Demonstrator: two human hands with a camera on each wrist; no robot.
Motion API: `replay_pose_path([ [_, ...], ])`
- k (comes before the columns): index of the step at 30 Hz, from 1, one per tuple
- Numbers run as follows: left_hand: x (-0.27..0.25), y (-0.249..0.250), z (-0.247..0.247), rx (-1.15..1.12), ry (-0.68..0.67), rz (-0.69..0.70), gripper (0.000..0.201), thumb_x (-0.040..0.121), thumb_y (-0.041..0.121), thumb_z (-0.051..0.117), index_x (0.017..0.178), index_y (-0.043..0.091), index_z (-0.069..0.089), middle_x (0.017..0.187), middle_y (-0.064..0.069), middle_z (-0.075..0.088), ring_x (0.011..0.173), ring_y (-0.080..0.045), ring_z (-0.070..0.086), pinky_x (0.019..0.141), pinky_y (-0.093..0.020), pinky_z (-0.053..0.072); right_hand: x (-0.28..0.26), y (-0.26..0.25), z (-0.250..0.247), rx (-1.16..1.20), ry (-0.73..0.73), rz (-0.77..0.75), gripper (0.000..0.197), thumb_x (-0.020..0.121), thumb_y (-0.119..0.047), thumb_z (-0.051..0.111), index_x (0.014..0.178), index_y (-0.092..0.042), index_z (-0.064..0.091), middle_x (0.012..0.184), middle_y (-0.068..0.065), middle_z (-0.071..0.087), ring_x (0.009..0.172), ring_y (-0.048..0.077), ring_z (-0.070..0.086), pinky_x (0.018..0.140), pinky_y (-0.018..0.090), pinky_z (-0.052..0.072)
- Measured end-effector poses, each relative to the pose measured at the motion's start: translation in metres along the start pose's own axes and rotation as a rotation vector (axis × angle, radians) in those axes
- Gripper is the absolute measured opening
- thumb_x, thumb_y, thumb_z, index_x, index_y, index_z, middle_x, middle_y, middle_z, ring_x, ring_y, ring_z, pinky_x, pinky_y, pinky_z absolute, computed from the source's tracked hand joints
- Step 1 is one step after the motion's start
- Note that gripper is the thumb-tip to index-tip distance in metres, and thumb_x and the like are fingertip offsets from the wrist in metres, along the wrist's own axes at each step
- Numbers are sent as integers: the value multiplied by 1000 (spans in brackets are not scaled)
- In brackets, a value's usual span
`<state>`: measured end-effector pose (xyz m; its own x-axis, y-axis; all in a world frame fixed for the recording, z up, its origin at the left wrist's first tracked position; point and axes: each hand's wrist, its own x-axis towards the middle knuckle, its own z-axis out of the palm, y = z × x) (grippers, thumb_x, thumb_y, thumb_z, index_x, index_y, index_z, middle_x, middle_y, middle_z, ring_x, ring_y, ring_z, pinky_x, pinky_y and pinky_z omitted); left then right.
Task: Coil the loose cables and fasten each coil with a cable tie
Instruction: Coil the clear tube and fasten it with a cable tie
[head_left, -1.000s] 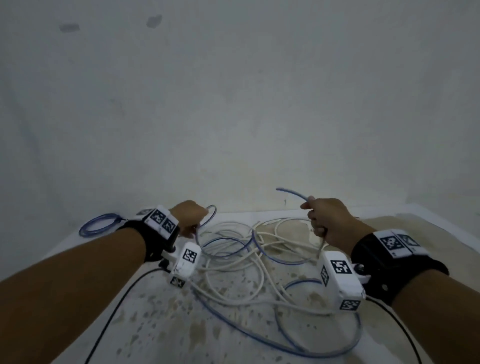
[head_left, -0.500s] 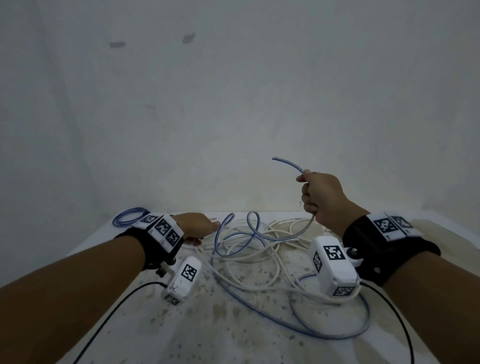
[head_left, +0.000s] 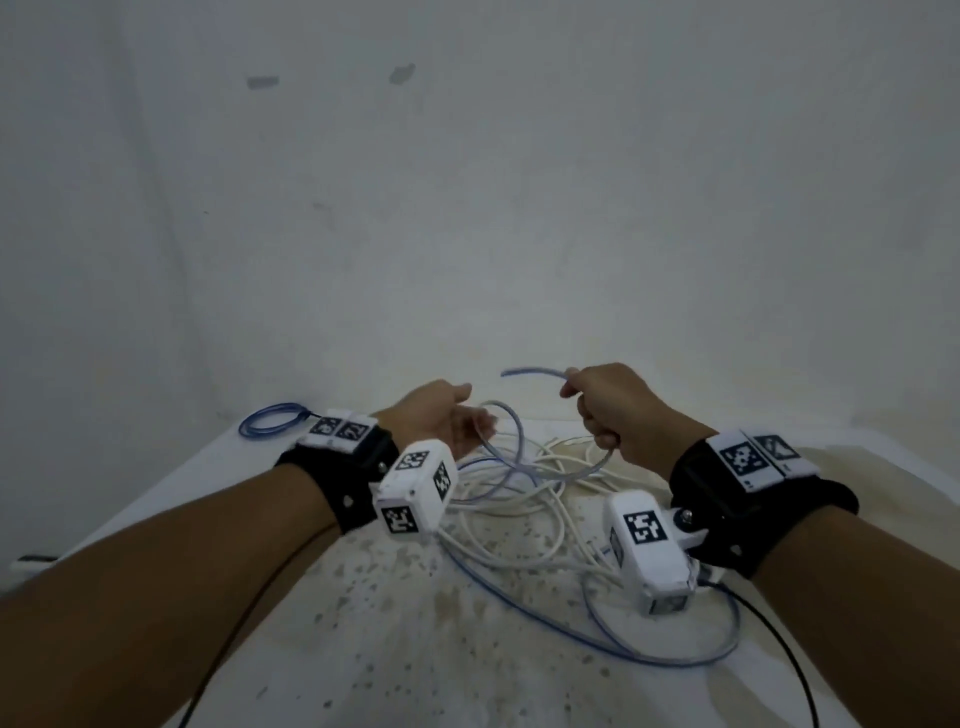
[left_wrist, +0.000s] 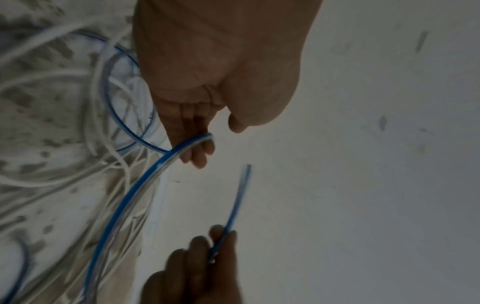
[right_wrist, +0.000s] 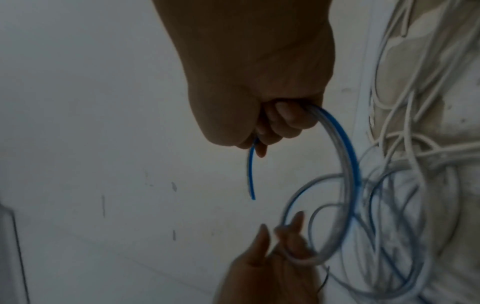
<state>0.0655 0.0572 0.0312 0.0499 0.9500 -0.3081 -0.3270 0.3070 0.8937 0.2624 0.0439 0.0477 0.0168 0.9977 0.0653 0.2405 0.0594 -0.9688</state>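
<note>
Fingers (right_wrist: 285, 119) curl round the glossy, looping blue cable (right_wrist: 348, 156).

surface: a white table (head_left: 218, 483) with brown speckled stains, set against a pale wall
middle: a tangle of white cables (head_left: 524, 499), loose on the top
blue cable (head_left: 649, 657): partly on the top, looping nearer the viewer than the tangle
far left of the tangle: a small blue coil (head_left: 272, 422), well apart, near the wall
</note>
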Motion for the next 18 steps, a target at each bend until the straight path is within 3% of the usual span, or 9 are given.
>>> replay_pose_path([
  [3,0,21,4,240,88,133,30,104,10,41,81,-1,57,55,-8,52,54,-18,53,39,-22,52,2,21,-16,-208,81,-10,41,105,-32,42,82,-3,61,45,3,37,33,17,33,40,22,29],
  [7,4,36,-3,354,144,260,9,99,4,53,93,0,60,60,-7,45,50,-15,46,44,-23,53,11,47,-25,-220,90,33,42,106,-27,39,82,-5,65,35,-1,37,27,15,33,36,18,28],
  [10,10,47,-22,376,235,314,10,99,6,54,94,0,60,64,-7,44,54,-16,45,47,-24,53,16,54,-25,-218,108,87,37,105,-17,39,79,-5,62,50,5,40,31,14,38,41,22,33],
  [12,10,50,-34,387,232,315,8,98,2,53,96,-2,60,68,-8,45,56,-17,46,46,-24,54,20,55,-26,-275,96,104,26,100,-7,42,82,-5,60,59,5,45,43,15,44,48,26,39],
  [15,9,53,-41,391,218,372,12,100,0,46,97,-4,58,76,-9,49,58,-19,48,46,-25,56,27,55,-29,-260,96,111,13,94,-6,44,94,-8,57,68,2,47,52,13,44,41,22,38],
  [18,7,73,-35,325,219,542,21,102,-1,36,94,3,55,81,-9,50,53,-16,52,53,-29,59,32,44,-26,-211,182,45,20,96,-8,40,89,-6,59,69,3,49,48,16,47,32,20,36],
])
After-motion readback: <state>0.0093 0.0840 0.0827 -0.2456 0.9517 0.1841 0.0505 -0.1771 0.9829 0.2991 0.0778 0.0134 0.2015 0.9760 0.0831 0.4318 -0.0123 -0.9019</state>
